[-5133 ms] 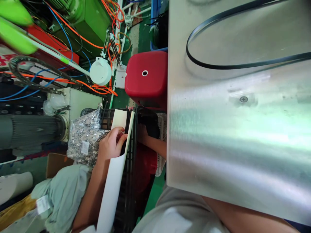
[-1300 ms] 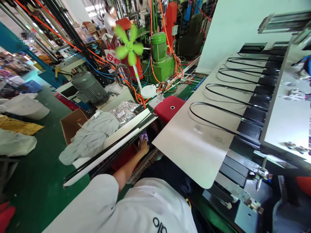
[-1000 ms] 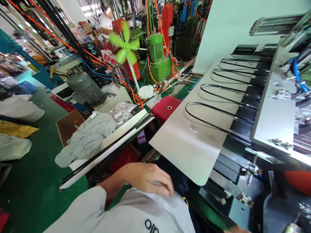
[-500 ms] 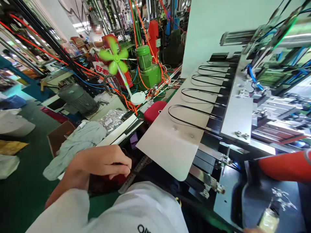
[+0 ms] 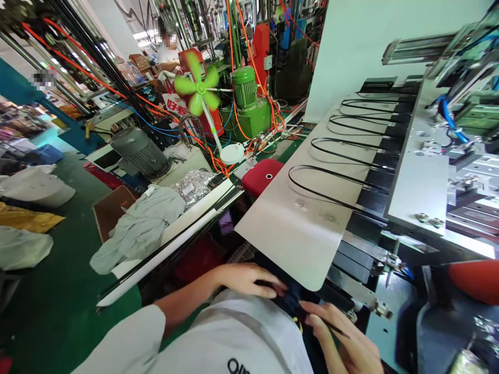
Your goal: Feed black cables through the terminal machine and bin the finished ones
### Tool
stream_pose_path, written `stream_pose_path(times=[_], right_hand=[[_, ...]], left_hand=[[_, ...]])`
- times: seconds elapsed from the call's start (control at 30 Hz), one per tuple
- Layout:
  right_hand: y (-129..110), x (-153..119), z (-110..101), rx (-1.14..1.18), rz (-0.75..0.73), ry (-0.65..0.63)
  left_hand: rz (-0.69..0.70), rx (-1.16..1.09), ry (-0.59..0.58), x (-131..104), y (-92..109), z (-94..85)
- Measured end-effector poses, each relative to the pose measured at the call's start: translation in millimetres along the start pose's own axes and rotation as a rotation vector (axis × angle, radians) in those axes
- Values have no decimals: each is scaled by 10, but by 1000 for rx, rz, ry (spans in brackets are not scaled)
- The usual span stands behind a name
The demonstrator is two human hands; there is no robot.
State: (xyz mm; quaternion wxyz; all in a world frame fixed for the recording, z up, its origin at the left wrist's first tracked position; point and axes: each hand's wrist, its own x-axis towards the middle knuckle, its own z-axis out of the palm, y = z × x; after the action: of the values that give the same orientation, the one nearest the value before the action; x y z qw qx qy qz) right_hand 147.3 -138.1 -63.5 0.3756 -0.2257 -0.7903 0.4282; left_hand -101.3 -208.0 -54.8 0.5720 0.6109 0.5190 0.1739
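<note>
In front of my shirt, my left hand (image 5: pixel 249 280) reaches in from the left with its fingers curled together. Whatever lies between those fingertips is lost against the dark clothing. My right hand (image 5: pixel 341 335) is a short way to the right and lower, with thumb and index finger pinched. A thin black cord (image 5: pixel 338 330) shows between them, only a short piece of it visible. Just beyond both hands is the rounded corner of a pale metal plate (image 5: pixel 288 239). Several looped black cords (image 5: pixel 331 196) lie across this plate, their ends running under the machine's edge.
The machine's metal clamps and bars (image 5: pixel 419 197) stand on the right, with an orange-red rounded part (image 5: pixel 475 280) nearby. Beyond the plate's left edge is a red stool (image 5: pixel 263 176). A green fan (image 5: pixel 200 88), motors and grey cloth (image 5: pixel 144 223) are at left; a person is in the background.
My left hand has moved right, to the front of my body. My right hand has come in from the lower right edge toward it. The view has shifted, so the scene sits further right.
</note>
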Motion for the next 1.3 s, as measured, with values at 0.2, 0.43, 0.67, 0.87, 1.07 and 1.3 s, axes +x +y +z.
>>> stream_pose_path(times=[0.2, 0.43, 0.67, 0.87, 1.07, 1.3], right_hand=[[2, -87, 99, -115, -21, 121], [-31, -157, 110, -96, 35, 124], [-4, -93, 316, 58, 77, 149], [-49, -15, 291, 169, 363, 452], [-125, 109, 73, 172, 358, 525], [-131, -122, -47, 320, 398, 664]], left_hand=[[89, -133, 46, 271, 254, 224], [115, -137, 61, 120, 123, 327], [101, -260, 380, 215, 150, 455], [25, -131, 540, 431, 379, 422], [-16, -75, 389, 495, 471, 365], [-56, -19, 146, 273, 565, 159]])
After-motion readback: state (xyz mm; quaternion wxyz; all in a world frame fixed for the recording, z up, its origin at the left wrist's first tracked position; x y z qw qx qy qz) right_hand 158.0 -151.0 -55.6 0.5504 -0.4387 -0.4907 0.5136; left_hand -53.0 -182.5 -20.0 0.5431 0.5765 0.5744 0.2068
